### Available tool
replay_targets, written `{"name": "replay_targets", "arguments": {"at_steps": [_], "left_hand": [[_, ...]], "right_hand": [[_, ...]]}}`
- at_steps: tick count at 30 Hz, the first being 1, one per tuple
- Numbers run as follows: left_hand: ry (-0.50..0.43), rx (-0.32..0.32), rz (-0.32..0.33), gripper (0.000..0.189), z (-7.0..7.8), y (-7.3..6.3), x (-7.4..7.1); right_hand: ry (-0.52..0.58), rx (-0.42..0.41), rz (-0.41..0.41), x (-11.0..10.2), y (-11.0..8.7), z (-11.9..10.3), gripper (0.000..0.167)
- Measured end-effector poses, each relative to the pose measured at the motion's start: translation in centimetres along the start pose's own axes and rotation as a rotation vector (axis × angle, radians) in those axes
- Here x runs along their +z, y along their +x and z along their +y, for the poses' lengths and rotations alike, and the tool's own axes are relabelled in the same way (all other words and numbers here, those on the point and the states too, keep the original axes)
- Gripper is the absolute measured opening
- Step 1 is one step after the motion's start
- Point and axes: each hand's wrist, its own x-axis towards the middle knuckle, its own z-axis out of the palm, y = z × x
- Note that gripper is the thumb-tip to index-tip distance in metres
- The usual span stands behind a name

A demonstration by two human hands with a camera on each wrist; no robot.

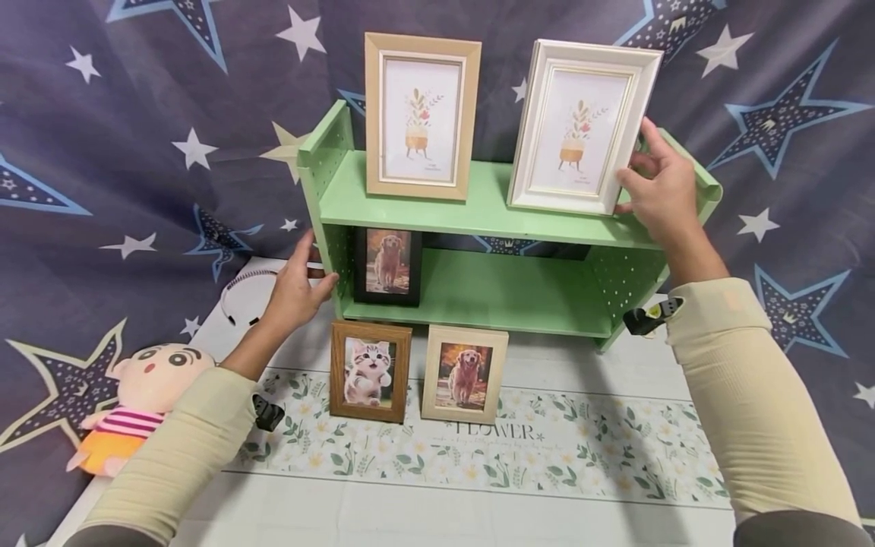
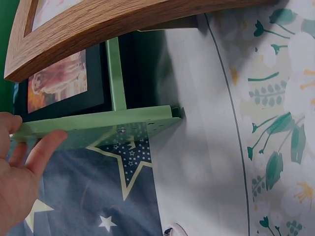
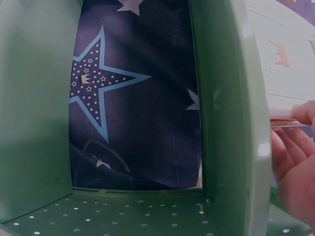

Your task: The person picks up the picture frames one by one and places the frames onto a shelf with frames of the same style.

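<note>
White frame (image 1: 582,128), over the green rack's top board (image 1: 489,185) between one and two o'clock, is pinched by right hand (image 1: 661,190), left hand (image 1: 294,290) being laid loosely against rack's side (image 1: 331,254) at nine; base contact unclear, gentle square settling advised.

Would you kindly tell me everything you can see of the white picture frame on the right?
The white picture frame is rectangular, taller than wide, with a smooth stepped border, perhaps painted wood or plastic, and thin gold-coloured inner trim. Its pale print shows leaves and a red flower in an orange-and-cream pot on legs. It is upright, facing the camera, at the right of the green upper shelf; whether it rests fully there is unclear. The right hand grips its right edge, thumb in front.
</note>
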Motion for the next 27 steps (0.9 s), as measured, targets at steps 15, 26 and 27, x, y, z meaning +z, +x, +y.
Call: {"name": "replay_targets", "arguments": {"at_steps": [15,26,27], "left_hand": [[0.014,-0.014,0.006,0.085,0.0,0.0,0.1],[0.019,-0.007,0.010,0.085,0.0,0.1,0.2],[0.016,-0.008,0.010,0.085,0.0,0.1,0.2]], "right_hand": [[-0.108,0.052,-0.019,-0.2,0.4,-0.1,0.074],[-0.173,0.036,0.053,-0.1,-0.9,-0.4,0.069],[-0.201,0.029,0.051,-0.2,-1.1,-0.4,0.069]]}}
